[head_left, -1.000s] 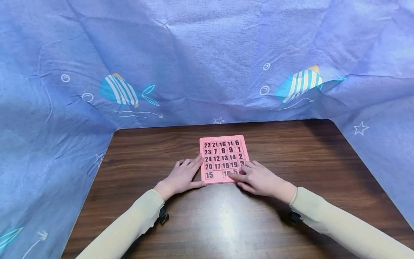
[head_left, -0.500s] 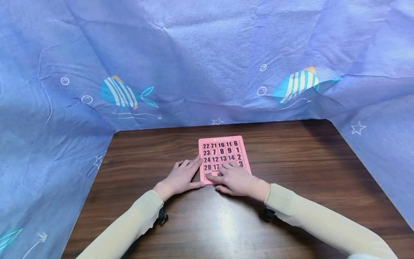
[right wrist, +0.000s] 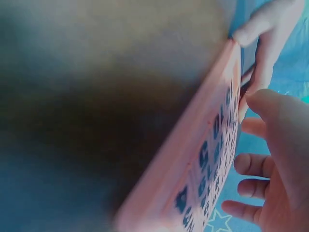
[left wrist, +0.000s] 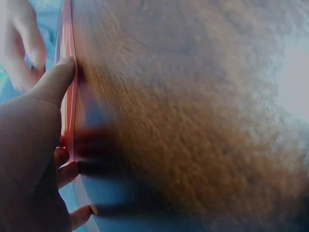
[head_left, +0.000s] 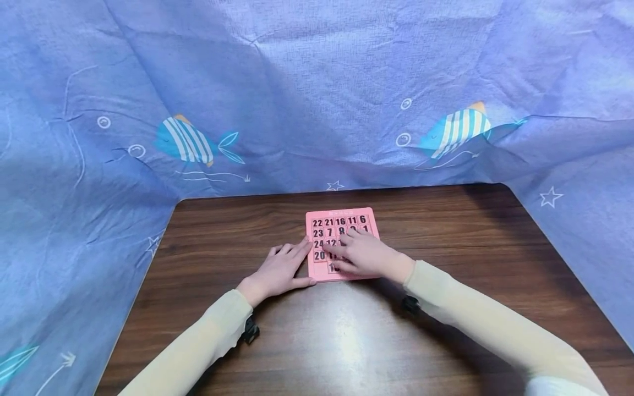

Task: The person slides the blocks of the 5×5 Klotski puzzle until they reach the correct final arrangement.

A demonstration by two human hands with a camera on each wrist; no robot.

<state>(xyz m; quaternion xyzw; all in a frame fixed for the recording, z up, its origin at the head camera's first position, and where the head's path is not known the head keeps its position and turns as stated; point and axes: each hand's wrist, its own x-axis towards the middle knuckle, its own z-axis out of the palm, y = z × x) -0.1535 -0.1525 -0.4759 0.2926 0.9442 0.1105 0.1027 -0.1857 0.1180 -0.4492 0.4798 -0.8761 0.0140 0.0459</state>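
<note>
A pink sliding number puzzle [head_left: 342, 213] lies flat on the table, with black numbers on its tiles. My left hand [head_left: 275, 272] rests along its left side, fingers extended against the edge and thumb at the near left corner. In the left wrist view, the thumb touches the puzzle's thin edge [left wrist: 70, 111]. Over the tiles is my right hand [head_left: 369, 254], index finger extended near tiles 24 and 12, covering much of the middle and right. Tile 15 [head_left: 333, 268] sits in the bottom row's second column; the bottom left slot is bare. The right wrist view shows loosely bent fingers holding nothing.
The puzzle lies on a dark wood-grain table [head_left: 238, 220], its far edge behind the puzzle. A blue cloth [head_left: 317, 82] with fish prints hangs around the back and sides. Light reflects off the tabletop nearer to me.
My right hand moved left from the bottom right tiles to tile 15, then up the board. Tile 15 shifted one slot right, leaving the corner slot bare. The left hand stayed put.
</note>
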